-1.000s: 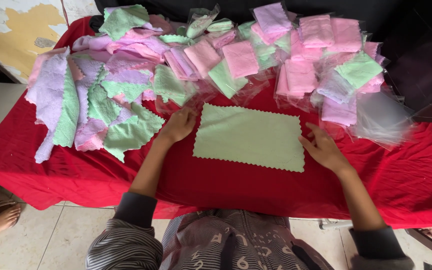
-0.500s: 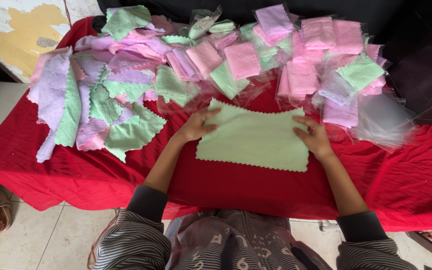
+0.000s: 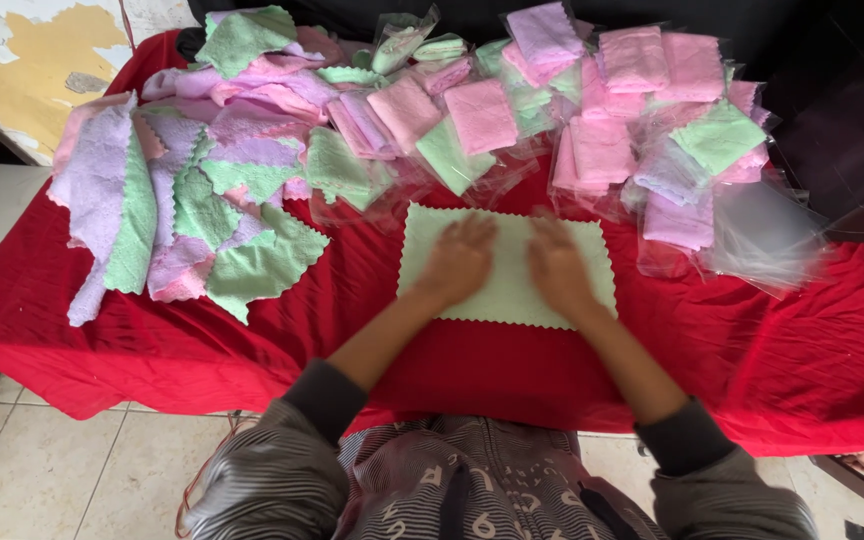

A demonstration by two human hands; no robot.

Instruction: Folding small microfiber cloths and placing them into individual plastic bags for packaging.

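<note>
Green cloth (image 3: 508,270) lies flat mid-table on red cover (image 3: 802,340), near front edge. Left hand (image 3: 460,262) and right hand (image 3: 557,268) press it, palms flat, gripping nothing. Bagged cloths (image 3: 612,110) along back edge; loose pile (image 3: 192,190) at left edge unbagged.

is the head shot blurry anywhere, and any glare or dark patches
Head view: both the left hand and right hand look motion-smeared at the fingertips on the pale green scallop-edged cloth, which itself is fairly sharp; soft daylight, no hard shadows; the clear plastic sleeves at right catch whitish glare; the top right corner falls into near black; the red tablecloth edges bow slightly, wide-lens style.
</note>
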